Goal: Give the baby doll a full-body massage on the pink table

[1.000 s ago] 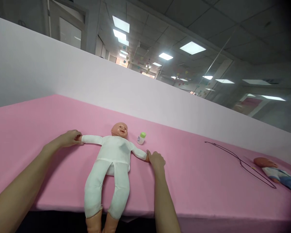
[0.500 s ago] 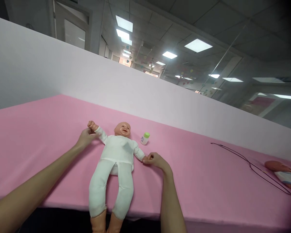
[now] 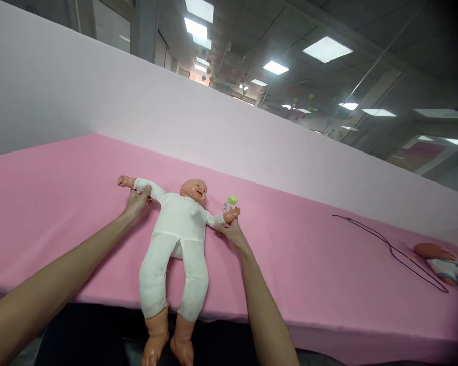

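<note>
A baby doll (image 3: 181,217) in a white top and trousers lies on its back on the pink table cover (image 3: 305,264), its bare feet over the front edge. My left hand (image 3: 138,201) is closed round the doll's sleeved forearm on the left, thumb on top. On the other side my right hand (image 3: 231,231) holds the doll's other forearm near the wrist from below; the doll's hand sticks up above my fingers. Just behind that doll hand stands a small white bottle with a green cap (image 3: 232,200), partly hidden.
A thin dark cord (image 3: 385,243) lies in a long loop on the right of the table. Beyond it, at the right edge, is a second doll (image 3: 438,256) in white and blue. A low white wall (image 3: 213,132) runs along the back.
Both doll arms have been raised outward and up; the right-hand one now reaches the bottle. My right hand moved up and inward, my left grip slid onto the sleeve. The view tilted down slightly.
</note>
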{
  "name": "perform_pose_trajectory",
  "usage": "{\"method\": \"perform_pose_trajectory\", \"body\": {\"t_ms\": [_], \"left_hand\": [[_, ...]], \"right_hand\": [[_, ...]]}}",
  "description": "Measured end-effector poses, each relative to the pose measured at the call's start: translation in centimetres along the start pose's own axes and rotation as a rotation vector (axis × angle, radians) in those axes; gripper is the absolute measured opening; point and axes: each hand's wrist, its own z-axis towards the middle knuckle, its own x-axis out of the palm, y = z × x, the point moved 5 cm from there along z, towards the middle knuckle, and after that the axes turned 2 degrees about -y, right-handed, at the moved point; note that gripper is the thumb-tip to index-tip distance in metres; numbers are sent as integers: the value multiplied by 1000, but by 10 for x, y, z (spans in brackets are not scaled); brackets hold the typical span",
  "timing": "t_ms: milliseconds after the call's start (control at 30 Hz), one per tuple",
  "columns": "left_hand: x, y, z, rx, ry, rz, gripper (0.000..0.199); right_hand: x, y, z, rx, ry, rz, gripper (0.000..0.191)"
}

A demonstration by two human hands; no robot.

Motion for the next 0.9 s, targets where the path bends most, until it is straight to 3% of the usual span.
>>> {"method": "perform_pose_trajectory", "body": {"t_ms": [100, 267, 367, 533, 733, 900], "left_hand": [[0, 3, 1, 19, -8, 29, 57], [-4, 1, -1, 15, -119, 92, 52], [-3, -3, -5, 6, -141, 119, 51], [13, -6, -13, 135, -5, 263, 46], [14, -6, -9, 278, -28, 571, 35], [11, 1, -2, 70, 106, 681, 49]], "right_hand": [[14, -7, -1, -57, -49, -53, 100], [28, 3, -2, -292, -225, 43, 75], [35, 7, 3, -286, -238, 88, 59], [48, 16, 22, -295, -175, 86, 40], [56, -1, 47, -215, -164, -60, 51], [53, -21, 55, -81, -124, -86, 53]]}}
